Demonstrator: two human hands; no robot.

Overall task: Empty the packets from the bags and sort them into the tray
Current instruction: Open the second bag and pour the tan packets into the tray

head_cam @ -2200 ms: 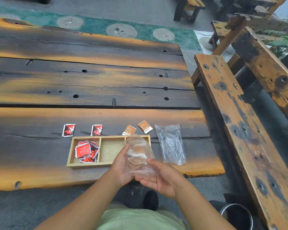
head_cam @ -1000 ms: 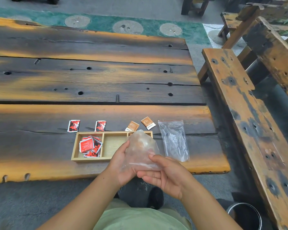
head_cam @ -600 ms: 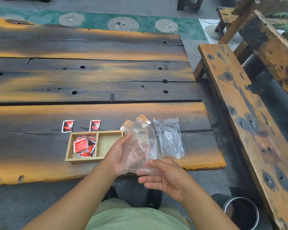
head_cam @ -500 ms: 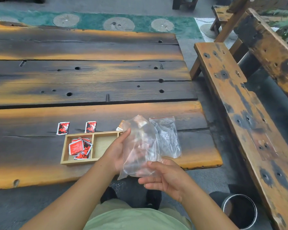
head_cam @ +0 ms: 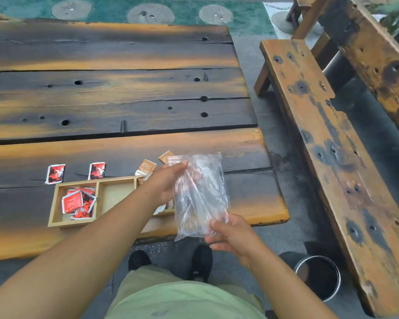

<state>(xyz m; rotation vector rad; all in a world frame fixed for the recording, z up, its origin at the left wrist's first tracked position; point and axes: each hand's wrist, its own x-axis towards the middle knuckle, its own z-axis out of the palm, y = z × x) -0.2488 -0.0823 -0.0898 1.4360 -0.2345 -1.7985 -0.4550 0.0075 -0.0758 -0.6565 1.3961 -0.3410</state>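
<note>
View from a head-worn camera, looking down at a person's two bare arms over a dark, weathered wooden desk (head_cam: 124, 146). The left hand (head_cam: 168, 180) pinches the upper edge of a clear plastic bag (head_cam: 200, 194) between thumb and fingers. The right hand (head_cam: 230, 233) has its fingers closed on the bag's lower corner. Between them the bag is stretched out lengthwise, raised above the desk's near right edge. This is probably to tip it out or to check what is left inside. Faint brownish shapes show through the plastic near its lower end, but it is not clear whether they are packets.

Just left of the bag sits a shallow wooden tray (head_cam: 76, 223) with three compartments. The left one holds a heap of red packets (head_cam: 78, 202). The middle one looks bare. The right one is mostly hidden behind the left hand.

On the desk just beyond the tray lie two loose red packets (head_cam: 55, 173) and two brown packets (head_cam: 146, 168), perhaps set out to mark where each colour goes. All the packets carry white print, too small to read.

A wooden bench (head_cam: 320, 146) stands to the right, with a metal bin (head_cam: 318, 276) on the floor near it.
</note>
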